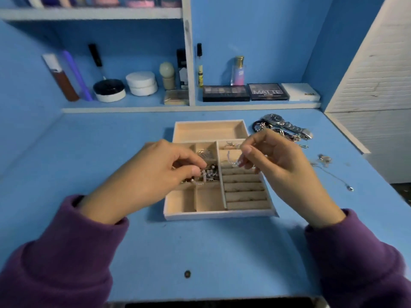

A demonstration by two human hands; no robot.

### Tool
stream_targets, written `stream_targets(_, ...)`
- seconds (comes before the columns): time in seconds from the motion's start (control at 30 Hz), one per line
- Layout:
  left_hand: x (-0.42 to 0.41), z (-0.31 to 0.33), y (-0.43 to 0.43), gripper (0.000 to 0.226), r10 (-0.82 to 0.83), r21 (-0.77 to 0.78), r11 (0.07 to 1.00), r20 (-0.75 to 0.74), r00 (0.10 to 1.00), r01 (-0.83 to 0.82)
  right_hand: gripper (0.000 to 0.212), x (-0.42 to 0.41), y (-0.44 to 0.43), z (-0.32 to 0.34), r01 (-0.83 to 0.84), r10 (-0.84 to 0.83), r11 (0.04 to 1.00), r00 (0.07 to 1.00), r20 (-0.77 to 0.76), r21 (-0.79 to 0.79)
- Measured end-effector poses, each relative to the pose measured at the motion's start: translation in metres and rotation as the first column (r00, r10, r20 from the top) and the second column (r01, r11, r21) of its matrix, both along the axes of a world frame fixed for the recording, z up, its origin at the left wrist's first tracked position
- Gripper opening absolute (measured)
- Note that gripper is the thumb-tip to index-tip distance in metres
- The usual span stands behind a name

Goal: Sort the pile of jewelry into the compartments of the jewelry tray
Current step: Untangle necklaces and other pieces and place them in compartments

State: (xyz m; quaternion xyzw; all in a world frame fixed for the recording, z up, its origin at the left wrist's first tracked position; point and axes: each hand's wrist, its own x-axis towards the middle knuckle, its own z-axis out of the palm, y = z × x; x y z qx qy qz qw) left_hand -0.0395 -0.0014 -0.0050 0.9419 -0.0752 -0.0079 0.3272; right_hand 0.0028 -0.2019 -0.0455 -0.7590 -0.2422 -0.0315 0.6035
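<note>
A pale wooden jewelry tray [219, 214] lies mid-table with several compartments and a block of ring slots on its right side. My left hand [155, 172] hovers over the tray's middle-left compartments, fingers pinched on a dark tangle of small jewelry [209, 173]. My right hand [273, 161] is raised above the ring slots, its fingertips pinching a small silver ring or hoop [231, 160]. The remaining pile [282, 127], a silver watch with chain bracelets, lies beyond the tray at the right. A thin chain necklace [333, 174] trails on the table to the far right.
The blue table's back shelf holds eyeshadow palettes [244, 93], a perfume bottle [238, 71], white jars [142, 83] and tubes. A white panel [373, 74] closes the right side. A small dark hole [187, 274] marks the tabletop near me.
</note>
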Motion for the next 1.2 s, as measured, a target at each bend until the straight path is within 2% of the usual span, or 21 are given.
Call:
stream_targets(0.17, -0.015, -0.005, 0.017, 0.019, -0.008, 0.037, 0.999, -0.076, 0.997, 0.011, 0.006, -0.005, 0.027, 0.005, -0.066, 0.068, 0.995, 0.997, 0.021, -0.072)
stream_targets(0.3, -0.018, -0.011, 0.022, 0.02, 0.004, 0.148, 0.989, -0.054, 0.999, 0.004, 0.007, -0.008, 0.036, 0.008, -0.097, 0.099, 0.989, 0.995, 0.011, -0.108)
stream_targets(0.5, -0.019, -0.01, 0.022, 0.017, -0.032, 0.219, 0.975, -0.059, 0.998, 0.044, 0.006, -0.013, 0.043, 0.011, -0.116, 0.13, 0.97, 0.99, 0.05, -0.215)
stream_targets(0.7, -0.019, -0.007, 0.023, 0.019, -0.113, 0.151, 0.98, -0.117, 0.987, 0.13, 0.006, -0.015, 0.043, 0.013, -0.092, 0.103, 0.97, 0.994, 0.04, -0.227)
stream_targets(0.87, -0.016, -0.012, 0.025, 0.021, -0.113, 0.152, 0.979, -0.131, 0.985, 0.133, 0.007, -0.014, 0.043, 0.013, -0.075, 0.087, 0.972, 0.995, 0.044, -0.224)
stream_targets(1.07, -0.015, -0.014, 0.024, 0.02, -0.123, 0.268, 0.955, -0.038, 0.992, 0.129, 0.007, -0.015, 0.044, 0.014, -0.064, 0.077, 0.969, 0.996, 0.046, -0.236)
stream_targets(1.2, -0.015, -0.016, 0.027, 0.019, -0.118, 0.286, 0.951, -0.007, 0.993, 0.115, 0.008, -0.015, 0.044, 0.013, -0.052, 0.071, 0.963, 0.996, 0.061, -0.266)
